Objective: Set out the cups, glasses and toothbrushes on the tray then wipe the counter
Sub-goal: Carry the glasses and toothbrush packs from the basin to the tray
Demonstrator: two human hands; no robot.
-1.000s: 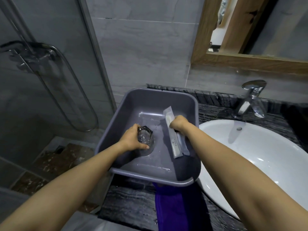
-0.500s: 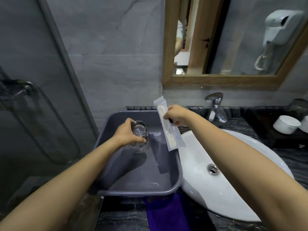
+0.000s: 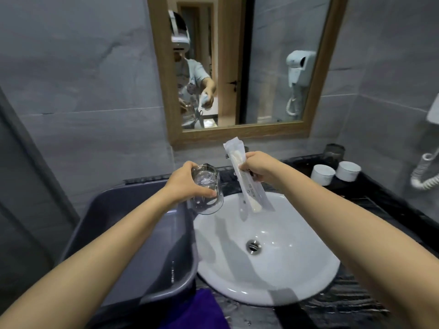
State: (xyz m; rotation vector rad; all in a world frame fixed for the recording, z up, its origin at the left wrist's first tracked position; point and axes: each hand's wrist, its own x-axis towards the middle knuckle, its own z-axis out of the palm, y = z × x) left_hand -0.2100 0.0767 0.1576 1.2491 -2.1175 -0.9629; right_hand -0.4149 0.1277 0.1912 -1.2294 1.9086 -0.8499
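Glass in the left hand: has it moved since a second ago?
Yes. The glass, held by the left hand, has come up out of the grey tub and rightward, now over the white sink's left rim.

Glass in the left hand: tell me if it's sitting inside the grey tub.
No, the left hand holds the glass up in the air by the white sink edge, outside the grey tub.

Tub (image 3: 133, 233) left of sink (image 3: 273, 276); two cups (image 3: 335, 173) far right, behind.
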